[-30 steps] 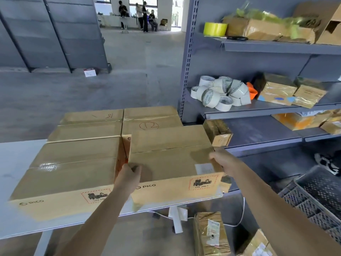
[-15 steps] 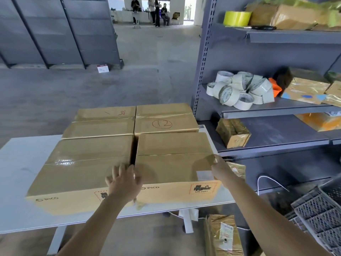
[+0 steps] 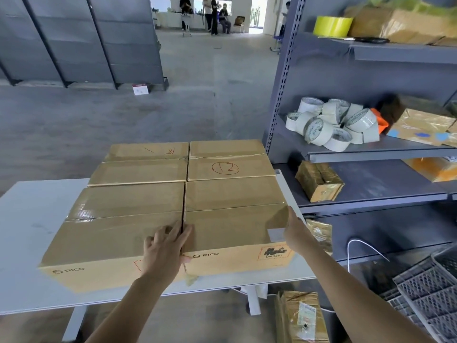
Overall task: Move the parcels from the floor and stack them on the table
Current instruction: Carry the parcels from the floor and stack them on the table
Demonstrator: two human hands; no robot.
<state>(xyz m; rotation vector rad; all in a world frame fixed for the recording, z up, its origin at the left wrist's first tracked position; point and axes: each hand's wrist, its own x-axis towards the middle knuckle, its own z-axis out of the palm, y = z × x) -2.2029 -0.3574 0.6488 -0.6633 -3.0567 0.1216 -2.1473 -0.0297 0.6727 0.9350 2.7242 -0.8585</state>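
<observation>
1. Sitting front right on the counter [image 3: 29, 219], the PICO carton [image 3: 235, 226] is touching the neighbouring carton [image 3: 118, 233].
2. Left hand [image 3: 165, 248] is resting on its left edge, right hand [image 3: 295, 233] against its side, fingers [image 3: 174, 231] released.
3. Seeming stiff, moderately heavy; opposite sides are suiting a hold.

Warehouse/packing area: bare concrete floor [image 3: 193, 100], grey metal shelving [image 3: 371, 154] w/ tape rolls [image 3: 331, 123], wrapped parcels [image 3: 319, 181], cardboard boxes [image 3: 230, 194] on table [image 3: 32, 219].

Even soft daylight, bright far doorway, wide-angle edge bending, slight blur
</observation>
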